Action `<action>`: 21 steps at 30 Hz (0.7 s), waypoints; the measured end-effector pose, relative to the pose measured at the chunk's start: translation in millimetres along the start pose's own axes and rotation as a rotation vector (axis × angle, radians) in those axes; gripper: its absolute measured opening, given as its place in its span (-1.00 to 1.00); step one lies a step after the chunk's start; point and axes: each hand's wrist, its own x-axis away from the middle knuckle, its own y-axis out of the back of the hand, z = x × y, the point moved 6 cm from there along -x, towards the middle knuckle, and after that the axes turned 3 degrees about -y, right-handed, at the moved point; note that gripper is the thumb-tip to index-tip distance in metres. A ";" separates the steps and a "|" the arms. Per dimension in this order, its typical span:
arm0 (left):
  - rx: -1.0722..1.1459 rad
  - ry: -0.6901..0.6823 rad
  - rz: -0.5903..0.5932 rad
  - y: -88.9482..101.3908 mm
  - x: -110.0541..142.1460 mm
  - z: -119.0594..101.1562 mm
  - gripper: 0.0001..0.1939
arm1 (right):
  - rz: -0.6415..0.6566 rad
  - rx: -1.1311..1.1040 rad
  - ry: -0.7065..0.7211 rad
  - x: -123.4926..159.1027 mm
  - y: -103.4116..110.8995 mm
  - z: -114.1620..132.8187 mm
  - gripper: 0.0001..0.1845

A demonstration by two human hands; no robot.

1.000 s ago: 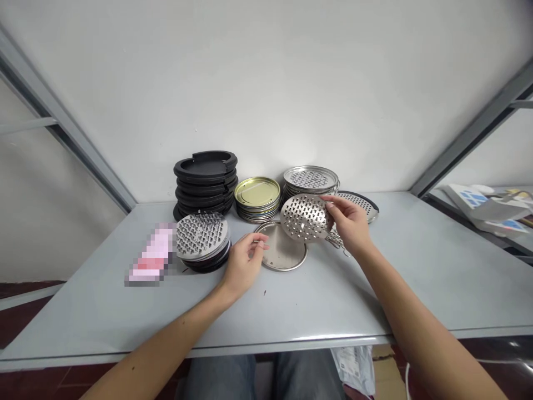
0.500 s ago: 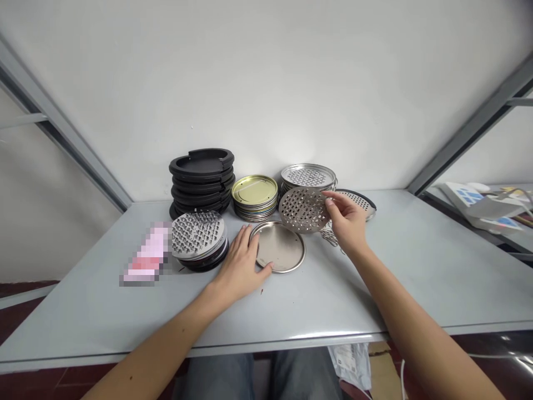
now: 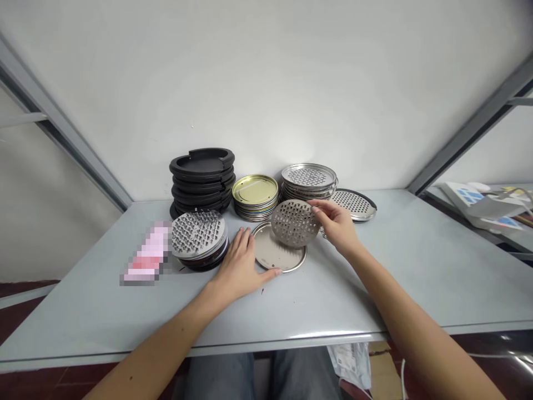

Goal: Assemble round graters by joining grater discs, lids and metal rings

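Disc (image 3: 293,226) is being pinched at its far right edge by the right hand (image 3: 338,226), thumb against fingers, and it is held tilted over the pan (image 3: 268,249); whether the two are touching cannot be told. The pan, shallow and round, is lying flat on the table (image 3: 333,300), and its left rim is being touched by the left hand (image 3: 238,269), palm down, fingers spread, nothing grasped.

Just left of that hand, a pile of graters (image 3: 197,236) is seen, topped by a pale one with raised teeth. Behind it, black rings (image 3: 202,180) are stacked tall, a gap showing in the top one. Next along, lids (image 3: 255,191) are piled, a gold one uppermost, and to their right a stack of sieves (image 3: 308,176) is set near the wall (image 3: 266,83). Farther right, a perforated plate (image 3: 356,205) is edged partly in black. Some metal loops (image 3: 323,234) are mostly hidden by the right hand. Over on the left, a pink item (image 3: 147,253) is blurred into blocks.
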 end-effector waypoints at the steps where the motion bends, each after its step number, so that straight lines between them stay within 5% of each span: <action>1: 0.003 0.002 0.010 0.1 0.1 0.1 0.03 | 0.041 -0.010 -0.040 0.8 -4.9 -3.1 -0.67; 10: 0.007 -0.013 0.022 -2.6 0.0 1.8 0.02 | 0.231 0.029 -0.124 4.7 -24.1 -16.0 -0.64; 21: 0.104 -0.092 -0.057 -1.4 -0.8 0.1 -0.04 | 0.278 0.163 0.085 7.1 -41.3 -9.6 -0.71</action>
